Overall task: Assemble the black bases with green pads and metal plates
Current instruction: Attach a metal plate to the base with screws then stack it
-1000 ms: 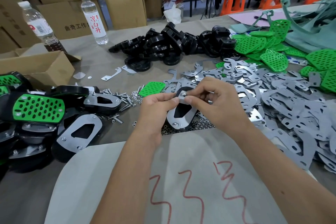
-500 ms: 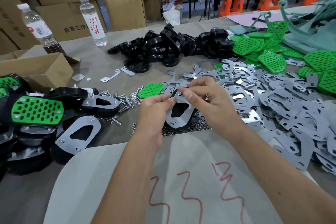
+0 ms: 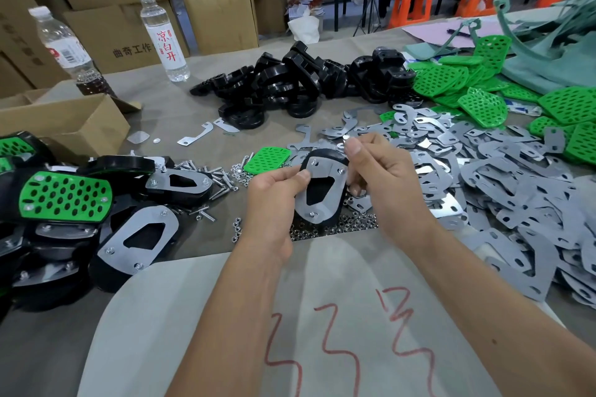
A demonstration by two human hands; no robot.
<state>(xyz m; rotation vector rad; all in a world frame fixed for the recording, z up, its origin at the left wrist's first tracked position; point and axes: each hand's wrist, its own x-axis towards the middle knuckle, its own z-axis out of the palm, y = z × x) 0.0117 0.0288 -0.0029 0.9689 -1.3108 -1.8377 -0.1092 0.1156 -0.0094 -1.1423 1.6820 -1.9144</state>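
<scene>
I hold a black base (image 3: 325,156) with a grey metal plate (image 3: 322,200) on top, just above the table's middle. My left hand (image 3: 274,193) grips its left edge, thumb on the plate. My right hand (image 3: 377,171) curls round the right side, with thumb and forefinger pinched together above the far corner; whatever they pinch is too small to see. A loose green pad (image 3: 267,159) lies just behind the base. Loose black bases (image 3: 290,84) are piled at the back. Metal plates (image 3: 516,200) cover the right side. More green pads (image 3: 483,106) lie at the far right.
Finished assemblies (image 3: 64,200) crowd the left edge. Screws (image 3: 206,171) and nuts (image 3: 338,230) are scattered under my hands. Two water bottles (image 3: 164,39) and cardboard boxes (image 3: 64,126) stand at the back left. A grey sheet with red marks (image 3: 322,332) lies in front.
My right hand has lifted its pinched fingers from the plate's near-top hole to above the far corner. The base has tilted so more of the plate shows.
</scene>
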